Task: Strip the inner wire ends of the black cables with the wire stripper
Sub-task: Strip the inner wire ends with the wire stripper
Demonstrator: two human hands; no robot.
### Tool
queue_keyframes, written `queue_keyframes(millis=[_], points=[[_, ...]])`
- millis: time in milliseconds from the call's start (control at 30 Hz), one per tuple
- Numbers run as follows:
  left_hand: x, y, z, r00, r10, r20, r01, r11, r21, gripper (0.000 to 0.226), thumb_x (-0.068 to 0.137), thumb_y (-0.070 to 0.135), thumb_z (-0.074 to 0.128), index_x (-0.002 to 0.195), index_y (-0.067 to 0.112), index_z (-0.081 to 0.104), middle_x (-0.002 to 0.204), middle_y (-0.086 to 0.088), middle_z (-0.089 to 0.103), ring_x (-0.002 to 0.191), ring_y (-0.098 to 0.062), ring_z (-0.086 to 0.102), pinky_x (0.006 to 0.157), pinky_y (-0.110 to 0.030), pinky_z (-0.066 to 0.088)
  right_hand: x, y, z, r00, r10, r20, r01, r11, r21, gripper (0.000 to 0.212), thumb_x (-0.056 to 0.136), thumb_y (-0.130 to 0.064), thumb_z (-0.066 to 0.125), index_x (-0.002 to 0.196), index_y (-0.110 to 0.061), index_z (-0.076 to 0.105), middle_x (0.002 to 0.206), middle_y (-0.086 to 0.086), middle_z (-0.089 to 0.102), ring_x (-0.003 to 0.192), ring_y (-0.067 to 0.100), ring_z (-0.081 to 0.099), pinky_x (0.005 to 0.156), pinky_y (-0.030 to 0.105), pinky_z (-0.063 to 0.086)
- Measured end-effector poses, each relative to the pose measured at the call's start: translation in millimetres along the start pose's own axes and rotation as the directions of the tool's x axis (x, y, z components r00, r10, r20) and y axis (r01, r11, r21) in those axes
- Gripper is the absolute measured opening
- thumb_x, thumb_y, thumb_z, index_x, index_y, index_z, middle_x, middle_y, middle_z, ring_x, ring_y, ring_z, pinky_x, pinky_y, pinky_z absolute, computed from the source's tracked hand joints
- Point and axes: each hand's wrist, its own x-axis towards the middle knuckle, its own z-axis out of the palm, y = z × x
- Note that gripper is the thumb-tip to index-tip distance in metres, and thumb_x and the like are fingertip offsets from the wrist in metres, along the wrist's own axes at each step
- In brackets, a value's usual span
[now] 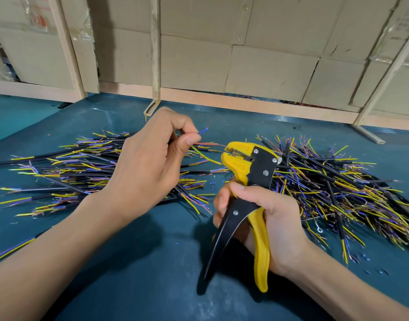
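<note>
My left hand (150, 163) pinches one black cable, its body hidden inside the fist; blue, red (207, 143) and yellow inner wires fan out past my thumb. The red wire reaches toward the jaws of the yellow-and-black wire stripper (247, 167); whether it sits inside them I cannot tell. My right hand (268, 218) grips the stripper by its handles, jaws pointing up and left, handles spread apart. A pile of black cables (78, 172) lies to the left and a bigger pile (342, 186) to the right.
The work surface is a blue-green mat (140, 262) dotted with small bits of cut insulation. A wooden frame with cardboard panels (194, 66) closes off the far side of the table. A small metal ring terminal (319, 230) lies near the right pile.
</note>
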Motion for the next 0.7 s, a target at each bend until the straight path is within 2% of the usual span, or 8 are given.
queue_keyframes(millis=[67, 167, 267, 467, 700], points=[[0.3, -0.6, -0.5, 1.0, 0.005, -0.007, -0.005, 1.0, 0.007, 0.015, 0.106, 0.037, 0.043, 0.105, 0.024, 0.049, 0.088, 0.009, 0.047, 0.067, -0.023, 0.046, 0.062, -0.036, 0.04, -1.5, -1.8, 3.2, 0.999, 0.034, -0.005, -0.034, 0.999, -0.028, 0.036, 0.083, -0.045, 0.068, 0.081, -0.009, 0.067, 0.066, 0.009, 0.049, 0.049, 0.021, 0.05, 0.045, 0.031, 0.048], [0.5, -1.3, -1.2, 1.0, 0.01, -0.004, -0.01, 0.999, 0.033, 0.012, 0.106, 0.035, 0.044, 0.104, 0.023, 0.048, 0.089, 0.011, 0.047, 0.067, -0.019, 0.046, 0.063, -0.035, 0.039, -1.0, -3.3, 6.8, 0.993, 0.103, -0.049, -0.105, 0.993, -0.052, 0.047, 0.08, -0.062, 0.071, 0.091, -0.016, 0.067, 0.06, 0.003, 0.038, 0.035, 0.013, 0.04, 0.039, 0.022, 0.04], [0.2, -3.0, -2.3, 1.0, 0.009, 0.009, -0.01, 0.999, 0.042, 0.014, 0.106, 0.036, 0.043, 0.105, 0.024, 0.048, 0.091, 0.015, 0.046, 0.067, -0.015, 0.046, 0.063, -0.033, 0.037, 0.4, -5.1, 7.5, 0.994, 0.093, -0.06, -0.095, 0.995, -0.032, 0.043, 0.083, -0.057, 0.075, 0.092, -0.016, 0.069, 0.062, 0.002, 0.039, 0.036, 0.012, 0.039, 0.042, 0.023, 0.04], [0.2, -10.3, -5.2, 1.0, -0.009, 0.008, 0.009, 0.996, 0.085, 0.018, 0.106, 0.037, 0.043, 0.105, 0.021, 0.05, 0.089, 0.014, 0.046, 0.065, -0.02, 0.045, 0.062, -0.041, 0.04, 1.0, -5.8, 5.7, 0.998, 0.053, -0.032, -0.056, 0.996, -0.075, 0.04, 0.079, -0.051, 0.078, 0.091, -0.013, 0.073, 0.063, 0.005, 0.045, 0.039, 0.016, 0.042, 0.044, 0.027, 0.042], [1.1, -10.4, -6.3, 1.0, 0.007, 0.009, -0.008, 0.998, 0.056, 0.02, 0.107, 0.039, 0.042, 0.106, 0.021, 0.049, 0.089, 0.01, 0.049, 0.067, -0.022, 0.047, 0.063, -0.043, 0.041, -3.9, -4.4, 5.8, 0.997, 0.079, 0.006, -0.078, 0.985, -0.152, 0.038, 0.078, -0.051, 0.076, 0.086, -0.015, 0.072, 0.057, 0.002, 0.044, 0.035, 0.012, 0.037, 0.041, 0.022, 0.039]])
